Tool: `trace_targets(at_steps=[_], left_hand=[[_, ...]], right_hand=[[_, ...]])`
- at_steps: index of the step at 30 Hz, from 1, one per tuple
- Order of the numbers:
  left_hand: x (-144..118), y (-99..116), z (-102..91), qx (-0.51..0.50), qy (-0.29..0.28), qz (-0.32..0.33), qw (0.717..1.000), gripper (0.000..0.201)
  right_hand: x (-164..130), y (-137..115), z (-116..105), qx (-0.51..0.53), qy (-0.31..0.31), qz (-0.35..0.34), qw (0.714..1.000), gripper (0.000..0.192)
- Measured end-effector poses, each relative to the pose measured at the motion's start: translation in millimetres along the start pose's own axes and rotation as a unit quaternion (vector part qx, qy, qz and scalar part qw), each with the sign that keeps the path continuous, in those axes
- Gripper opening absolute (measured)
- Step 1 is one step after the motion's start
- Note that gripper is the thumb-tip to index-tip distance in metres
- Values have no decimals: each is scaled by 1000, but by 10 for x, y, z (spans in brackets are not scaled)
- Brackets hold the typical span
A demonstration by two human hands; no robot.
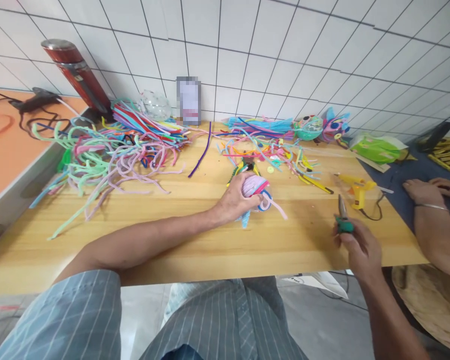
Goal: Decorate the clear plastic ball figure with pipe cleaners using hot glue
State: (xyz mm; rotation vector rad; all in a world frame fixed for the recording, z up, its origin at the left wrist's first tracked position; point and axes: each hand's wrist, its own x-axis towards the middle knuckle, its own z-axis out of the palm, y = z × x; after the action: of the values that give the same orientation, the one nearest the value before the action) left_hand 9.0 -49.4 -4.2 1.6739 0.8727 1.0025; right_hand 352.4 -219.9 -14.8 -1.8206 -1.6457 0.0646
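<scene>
My left hand [235,201] is wrapped round a ball of lilac pipe cleaners [252,185], with pink and blue bands round one side. A loose lilac end sticks out to the right of it, and a light-blue tuft shows below. In my right hand [362,247] is a pair of needle-nose pliers [343,212] with green grips, its metal tip pointing up and away from me. The pliers are apart from the ball, well to its right. Just behind the ball lies another hand tool [243,167] with green and yellow handles, partly hidden.
Heaps of pipe cleaners [127,155] cover the left and back. A purple pipe cleaner [200,150], phone [188,100] and red flask [77,75] stand or lie behind. At right are a yellow cutter [315,184], glue gun [359,192] and a co-worker's hands [423,192].
</scene>
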Motion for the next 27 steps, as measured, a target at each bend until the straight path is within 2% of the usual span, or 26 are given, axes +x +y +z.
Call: trace_targets(at_steps=[3, 5, 7, 9, 12, 15, 18, 20, 22, 24, 27], left_hand=[[3, 9, 1, -8, 0, -5, 1000, 66], [9, 5, 2, -4, 2, -5, 1000, 65], [15, -7, 1, 6, 4, -4, 1000, 64], [22, -21, -1, 10, 6, -5, 1000, 63], [29, -39, -6, 4, 6, -7, 1000, 63], [34, -43, -14, 9, 1, -2, 1000, 61], [36, -37, -18, 14, 0, -4, 1000, 60], [33, -31, -17, 12, -1, -9, 1000, 60], [26, -26, -16, 9, -1, -13, 1000, 60], [15, -26, -13, 12, 1, -11, 1000, 62], [-3, -32, -4, 21, 3, 1, 1000, 65]], right_hand=[[-127, -280, 96, 78, -67, -4, 995, 30], [-144, -424, 157, 86, -84, -15, 993, 29], [-107, -466, 172, 62, -83, -24, 994, 33], [-38, -389, 119, 29, -78, -12, 996, 41], [84, -147, -83, 38, -26, 37, 998, 56], [188, 32, -339, 142, 55, 50, 987, 49], [214, 12, -459, 187, 134, 44, 972, 45], [171, -90, -396, 119, 161, 52, 978, 44], [95, -222, -229, -1, 137, 36, 990, 50], [11, -365, -6, -84, 95, -21, 992, 53], [-78, -587, 310, -120, 65, -127, 983, 58]])
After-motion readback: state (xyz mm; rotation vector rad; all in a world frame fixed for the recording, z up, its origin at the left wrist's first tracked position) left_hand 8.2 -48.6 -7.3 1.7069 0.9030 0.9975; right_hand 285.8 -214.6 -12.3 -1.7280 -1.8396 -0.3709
